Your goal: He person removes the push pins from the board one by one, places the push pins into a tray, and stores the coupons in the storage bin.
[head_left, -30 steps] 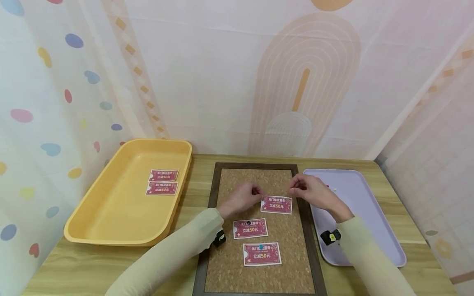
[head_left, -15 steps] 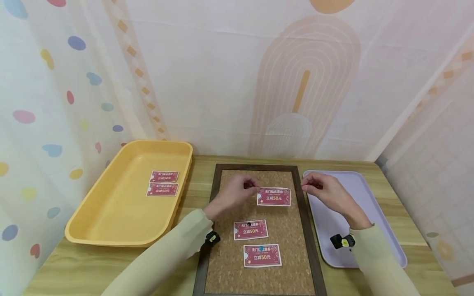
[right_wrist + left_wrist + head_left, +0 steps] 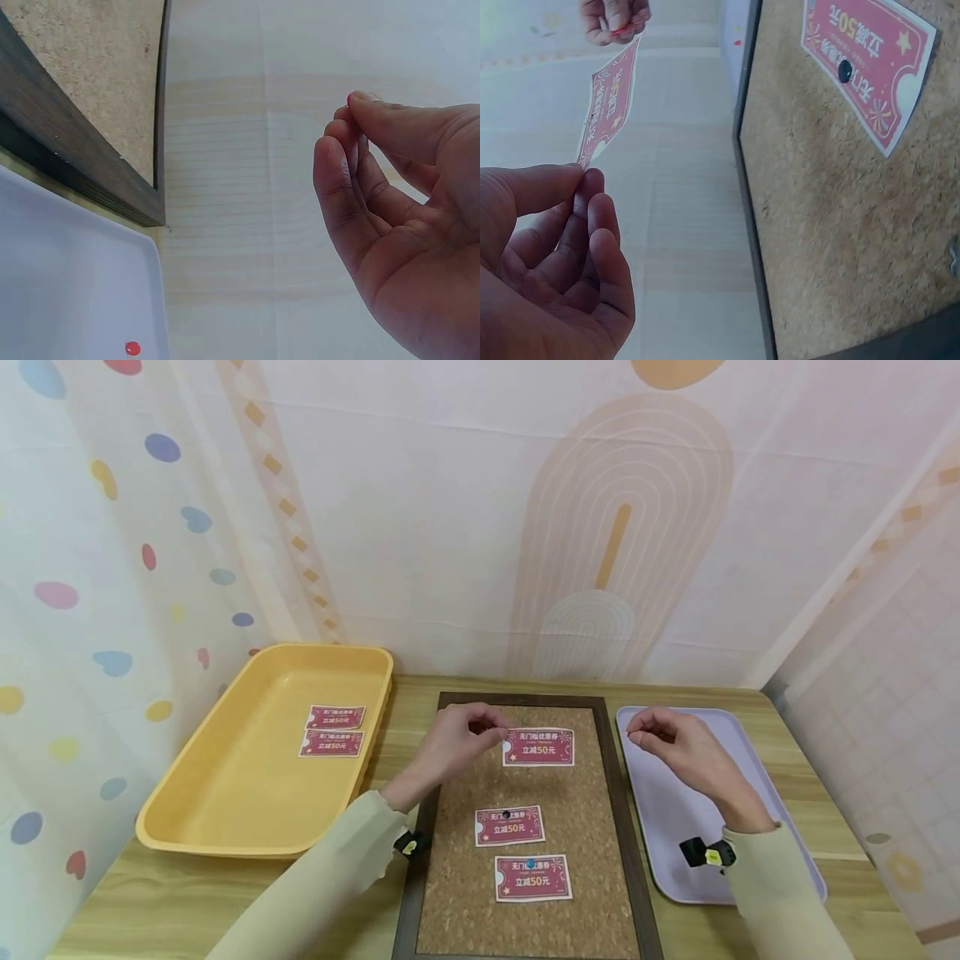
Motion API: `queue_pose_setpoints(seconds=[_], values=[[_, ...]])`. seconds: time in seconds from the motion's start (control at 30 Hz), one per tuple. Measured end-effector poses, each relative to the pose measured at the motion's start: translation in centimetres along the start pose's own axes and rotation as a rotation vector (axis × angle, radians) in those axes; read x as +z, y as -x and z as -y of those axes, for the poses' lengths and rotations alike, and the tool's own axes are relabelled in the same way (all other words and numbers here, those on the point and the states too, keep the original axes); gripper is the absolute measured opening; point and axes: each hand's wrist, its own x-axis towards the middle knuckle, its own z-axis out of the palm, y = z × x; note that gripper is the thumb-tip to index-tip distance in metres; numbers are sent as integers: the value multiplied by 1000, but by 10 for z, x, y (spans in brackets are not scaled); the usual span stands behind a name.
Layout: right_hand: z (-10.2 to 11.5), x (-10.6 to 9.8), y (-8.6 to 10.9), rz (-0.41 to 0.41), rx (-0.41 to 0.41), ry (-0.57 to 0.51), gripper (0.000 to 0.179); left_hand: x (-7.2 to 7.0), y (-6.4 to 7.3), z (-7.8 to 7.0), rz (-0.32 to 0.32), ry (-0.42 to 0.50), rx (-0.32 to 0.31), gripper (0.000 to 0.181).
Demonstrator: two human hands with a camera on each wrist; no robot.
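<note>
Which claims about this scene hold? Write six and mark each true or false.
1. The left hand pinches a 50-yuan coupon. True.
2. It lies flat on the corkboard. False: it is raised.
3. The right hand pinches a small red object. True.
4. Two coupons lie in a lavender tray. False: in the yellow tray.
5. The middle coupon bears a black pushpin. True.
6. The lowest coupon bears a red pushpin. False: a blue pushpin.

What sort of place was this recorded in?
Probably a small staged work corner, perhaps indoors: printed, creased sheeting closes in the back and sides of a wood-grain table, which carries a framed corkboard.
</note>
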Motion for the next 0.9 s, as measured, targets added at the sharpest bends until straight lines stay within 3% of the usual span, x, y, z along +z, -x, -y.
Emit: queue_pose_setpoints(seconds=[0.33,0.63,0.9], values=[[-3,-8,7,-73,-52,8,5,-20,12,-6,-44,65,33,9],[-12,-17,11,-117,-96,10,9,-43,22,-6,-137,18,59,9],[-20,-23,14,-113,-81,-50,10,-61,31,-3,-196,7,14,9]])
